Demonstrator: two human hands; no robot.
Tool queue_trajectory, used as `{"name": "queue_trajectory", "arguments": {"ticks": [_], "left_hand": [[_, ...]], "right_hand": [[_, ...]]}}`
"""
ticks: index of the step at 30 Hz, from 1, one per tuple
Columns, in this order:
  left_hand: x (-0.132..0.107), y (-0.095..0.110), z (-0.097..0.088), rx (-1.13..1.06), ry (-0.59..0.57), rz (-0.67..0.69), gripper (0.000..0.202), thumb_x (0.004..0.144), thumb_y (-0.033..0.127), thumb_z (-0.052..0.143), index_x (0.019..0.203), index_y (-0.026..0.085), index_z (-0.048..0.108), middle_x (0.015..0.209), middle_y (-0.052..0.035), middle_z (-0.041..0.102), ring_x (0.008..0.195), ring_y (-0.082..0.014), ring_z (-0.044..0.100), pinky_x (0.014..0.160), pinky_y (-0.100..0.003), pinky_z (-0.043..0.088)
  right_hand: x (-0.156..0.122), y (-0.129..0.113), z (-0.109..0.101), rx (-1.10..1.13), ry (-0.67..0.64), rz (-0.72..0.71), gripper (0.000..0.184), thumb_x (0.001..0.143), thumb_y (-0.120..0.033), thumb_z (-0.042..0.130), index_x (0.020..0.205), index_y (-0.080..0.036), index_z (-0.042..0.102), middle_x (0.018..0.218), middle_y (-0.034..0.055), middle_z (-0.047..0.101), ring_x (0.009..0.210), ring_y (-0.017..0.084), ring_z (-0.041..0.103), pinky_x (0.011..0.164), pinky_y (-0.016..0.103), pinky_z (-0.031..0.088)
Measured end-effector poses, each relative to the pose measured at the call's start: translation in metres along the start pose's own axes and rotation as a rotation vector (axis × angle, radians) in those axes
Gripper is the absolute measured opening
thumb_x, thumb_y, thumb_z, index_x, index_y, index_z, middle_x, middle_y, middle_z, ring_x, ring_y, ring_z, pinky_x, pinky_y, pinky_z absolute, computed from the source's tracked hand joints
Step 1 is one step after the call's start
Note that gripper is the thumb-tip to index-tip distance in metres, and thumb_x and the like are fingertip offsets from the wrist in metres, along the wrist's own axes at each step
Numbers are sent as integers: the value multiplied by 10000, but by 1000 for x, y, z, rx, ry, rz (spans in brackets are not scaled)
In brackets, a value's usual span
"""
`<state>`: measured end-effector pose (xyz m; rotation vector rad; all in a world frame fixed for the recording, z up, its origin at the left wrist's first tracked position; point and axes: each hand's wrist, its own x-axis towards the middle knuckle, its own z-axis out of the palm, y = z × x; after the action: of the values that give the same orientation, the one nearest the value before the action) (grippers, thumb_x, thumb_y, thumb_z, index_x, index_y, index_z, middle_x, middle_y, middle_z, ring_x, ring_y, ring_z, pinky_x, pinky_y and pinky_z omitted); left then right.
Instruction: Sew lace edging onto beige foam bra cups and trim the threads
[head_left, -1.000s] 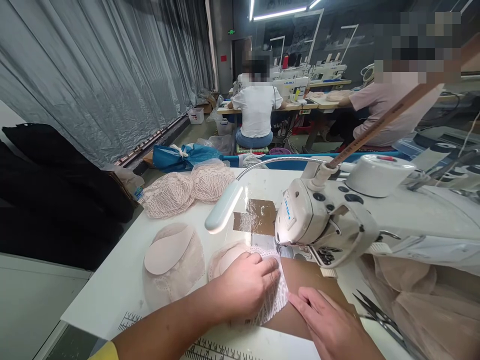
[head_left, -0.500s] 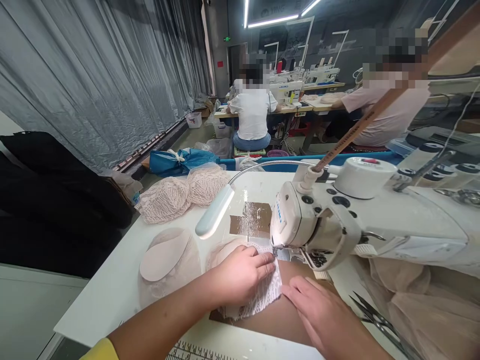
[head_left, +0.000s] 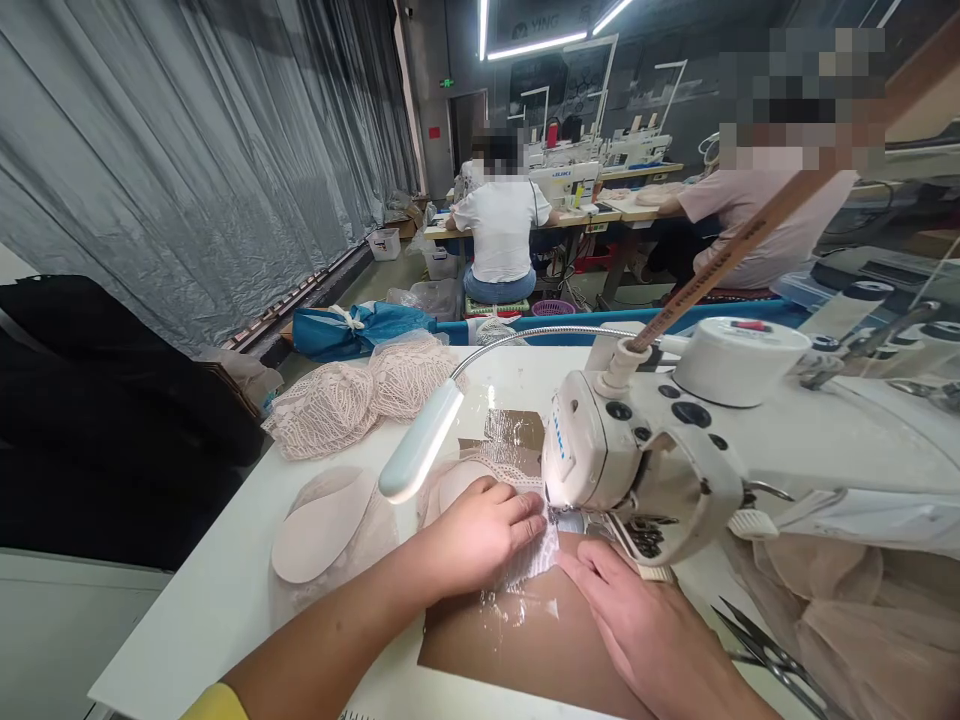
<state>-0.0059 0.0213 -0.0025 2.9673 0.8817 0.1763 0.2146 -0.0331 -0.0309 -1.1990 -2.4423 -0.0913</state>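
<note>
White-beige lace fabric [head_left: 536, 565] lies under the sewing machine head [head_left: 592, 440], on a brown plate [head_left: 517, 650]. My left hand [head_left: 487, 530] presses down on the lace with its fingers close together, their tips just left of the needle area. My right hand [head_left: 637, 610] has its thumb and forefinger closed at the lace's lower right edge. The needle and presser foot are mostly hidden by the machine head and my fingers. More of the lace, with a scalloped edge, spreads behind my left hand.
Left of my forearm lies a beige cup piece [head_left: 322, 530] on sheer fabric. Lace cups [head_left: 322, 405] rest farther back. A lamp [head_left: 420, 440] hangs over the table. Black scissors [head_left: 772, 650] and sheer beige fabric [head_left: 855, 620] are at the right. Two people sit at machines ahead.
The lace has moved forward under the machine, and its lower part has drawn in, baring more of the brown plate. Both hands stay near the needle. The view has shifted slightly.
</note>
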Motion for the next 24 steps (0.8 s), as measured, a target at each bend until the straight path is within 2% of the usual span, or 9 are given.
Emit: {"name": "queue_trajectory", "arguments": {"ticks": [3,6,10,14,19,24], "left_hand": [[-5,5,0,-50,23,51,325,980,223,397,1266,177,543,1273,-80,591,971,-212,521,862,-355,402],[-7,7,0,-61,18,69,337,959,202,430,1280,174,532,1309,-71,577,980,-217,511,867,-355,398],[-3,3,1,-78,19,40,331,965,200,423,1274,186,541,1257,-74,609,966,-213,506,872,-345,389],[3,-4,3,-80,25,17,329,964,206,420,1261,182,559,1166,-77,645,933,-214,502,844,-342,389],[6,-11,6,-85,15,0,377,871,165,521,1244,173,573,1177,-82,628,972,-226,498,878,-354,381],[7,-12,8,-99,5,-31,382,855,164,527,1234,187,570,1180,-89,617,994,-229,505,893,-357,382]], "right_hand": [[-2,1,3,-28,-11,-2,453,833,-23,341,1098,-185,672,1012,90,710,622,148,633,498,262,419],[-2,3,5,-69,-8,-1,469,840,-37,347,1135,-194,676,1085,106,707,659,157,660,519,263,462],[1,2,4,-183,27,8,506,806,-16,359,1128,-207,700,1044,106,733,693,197,691,615,322,527],[5,3,4,-274,77,4,494,838,-22,345,1092,-210,724,1016,129,743,720,232,714,624,362,553],[0,8,10,-212,80,22,440,901,-103,347,1111,-226,713,1007,109,746,794,227,714,703,369,563],[-1,11,13,-139,95,17,434,922,-130,333,1130,-247,696,977,72,746,773,230,702,665,377,552]]}}
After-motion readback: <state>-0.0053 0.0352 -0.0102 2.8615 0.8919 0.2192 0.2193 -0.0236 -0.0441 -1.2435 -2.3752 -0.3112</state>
